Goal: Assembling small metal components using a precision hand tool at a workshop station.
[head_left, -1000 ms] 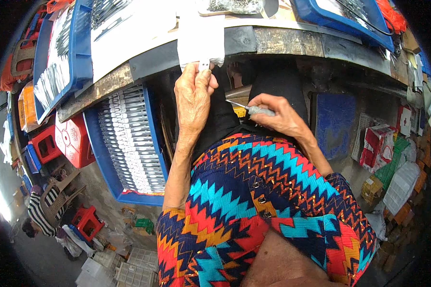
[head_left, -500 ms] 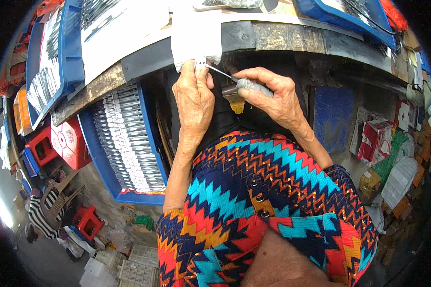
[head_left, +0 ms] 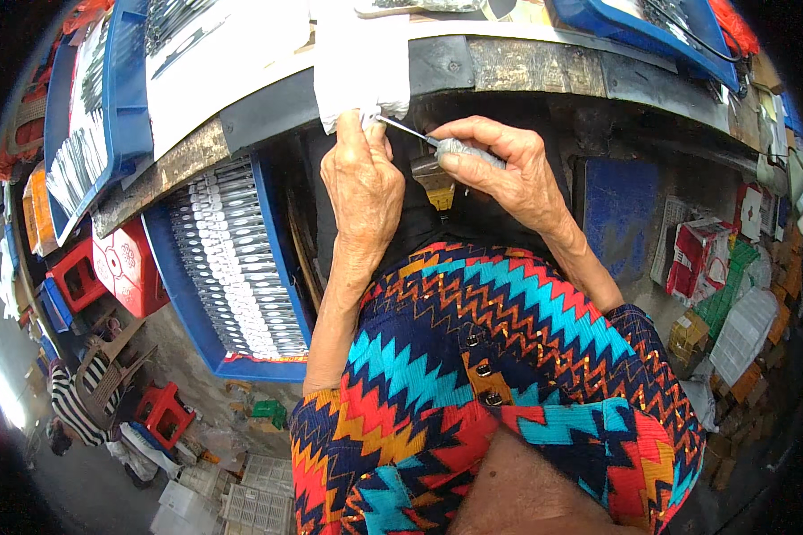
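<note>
My left hand (head_left: 360,178) is closed at the table's front edge, thumb and forefinger pinching a small white part (head_left: 370,118). The fingers cover most of that part. Behind it a white cloth (head_left: 362,67) hangs over the edge. My right hand (head_left: 507,165) grips a hand tool by its grey, wrapped-looking handle (head_left: 468,153). Its thin metal shaft (head_left: 404,127) points left, the tip reaching the white part beside my left fingertips. I cannot tell whether the tip is in the part or only against it.
Below the table at left, a blue tray (head_left: 287,267) holds rows of slim metallic pieces. Two more blue trays, one at left (head_left: 129,116) and one at right (head_left: 660,40), stand on the worn table edge (head_left: 535,67). A person in stripes (head_left: 80,397) is at far left, near a red stool (head_left: 162,415).
The tool and my right hand have shifted slightly left. My left fingers have turned a little over the white part, and its two dark holes no longer show.
</note>
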Demonstrator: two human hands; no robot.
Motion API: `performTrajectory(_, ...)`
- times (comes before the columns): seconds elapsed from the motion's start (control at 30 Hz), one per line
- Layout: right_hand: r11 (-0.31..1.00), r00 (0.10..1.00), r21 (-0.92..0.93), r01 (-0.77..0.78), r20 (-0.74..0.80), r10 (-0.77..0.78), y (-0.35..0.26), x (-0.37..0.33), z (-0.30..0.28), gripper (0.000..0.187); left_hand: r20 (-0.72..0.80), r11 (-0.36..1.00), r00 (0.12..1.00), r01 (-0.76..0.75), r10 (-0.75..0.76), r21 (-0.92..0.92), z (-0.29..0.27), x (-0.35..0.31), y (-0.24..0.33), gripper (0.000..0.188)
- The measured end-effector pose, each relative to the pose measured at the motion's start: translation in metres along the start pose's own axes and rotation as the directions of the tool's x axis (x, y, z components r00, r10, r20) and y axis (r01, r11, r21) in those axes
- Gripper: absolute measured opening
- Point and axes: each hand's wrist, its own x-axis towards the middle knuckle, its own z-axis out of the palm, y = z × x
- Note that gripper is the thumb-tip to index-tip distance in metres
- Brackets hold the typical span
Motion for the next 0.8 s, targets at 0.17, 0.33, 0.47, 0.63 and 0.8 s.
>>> performTrajectory(0.17, 0.936, 0.97, -0.273, 0.22, -0.039, -0.239, -0.002, -0.002, 0.004, 0.021, -0.029, 0.988, 0.994, -0.098, 0.102, 0.116, 0.004, -0.002, -0.005, 0.01)
performTrajectory(0.33, 0.684, 0.86, -0.589, 0.432, 0.041, -0.508, -0.002, 0.002, 0.006, 0.024, -0.048, 0.983, 0.989, -0.132, 0.139, 0.128, 0.002, 0.0, -0.004, 0.011)
performTrajectory(0.47, 0.617, 0.853, -0.657, 0.433, 0.077, -0.517, -0.004, 0.001, 0.002, 0.029, -0.043, 0.984, 0.987, -0.149, 0.153, 0.094, 0.002, 0.001, -0.003, 0.011)
performTrajectory(0.63, 0.482, 0.839, -0.766, 0.426, 0.135, -0.527, -0.01, 0.002, 0.004, 0.028, -0.002, 0.989, 0.993, -0.121, 0.121, 0.087, -0.001, 0.002, 0.001, 0.011)
performTrajectory(0.8, 0.092, 0.732, -0.911, 0.401, 0.259, -0.63, -0.006, -0.001, 0.009, 0.032, 0.046, 0.993, 0.994, -0.098, 0.095, 0.06, -0.003, 0.0, 0.0, 0.016)
